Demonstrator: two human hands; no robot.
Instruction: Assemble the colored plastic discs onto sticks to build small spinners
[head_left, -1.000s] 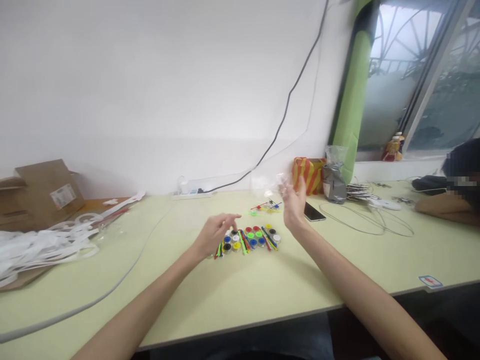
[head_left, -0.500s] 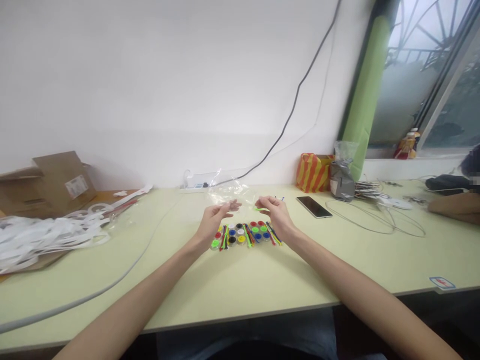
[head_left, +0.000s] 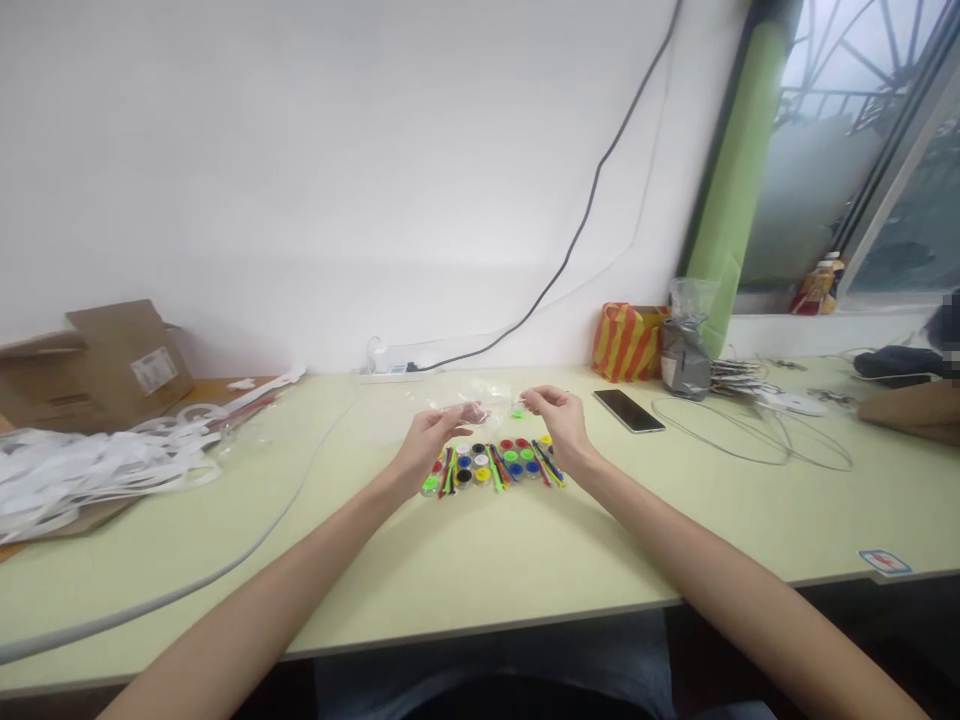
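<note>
My left hand [head_left: 429, 442] has its thumb and fingers closed on a crumpled clear plastic bag [head_left: 491, 397] above the table. At the bag's right side my right hand [head_left: 561, 425] is pinched; what sits between its fingertips is too small to make out. A small bright green piece [head_left: 517, 413] shows just below those fingertips; I cannot tell whether it is inside the bag. Below both hands lie rows of small round pieces with coloured tops [head_left: 482, 476], in red, green, blue, black, white and yellow. Between them are bundles of thin coloured plastic strips [head_left: 496, 468].
A phone [head_left: 628, 411], a striped bag [head_left: 628, 342] and a grey bag [head_left: 685, 358] lie to the right. At the left are white strapping [head_left: 97, 480] and a cardboard box [head_left: 112, 365]. A thick grey cable [head_left: 217, 572] crosses the left table. A person's arm [head_left: 911, 408] rests far right.
The bag has dropped lower and flattened. My right hand has shifted slightly; the green piece now shows below its fingertips, and the blue bit behind the hand is out of sight.
</note>
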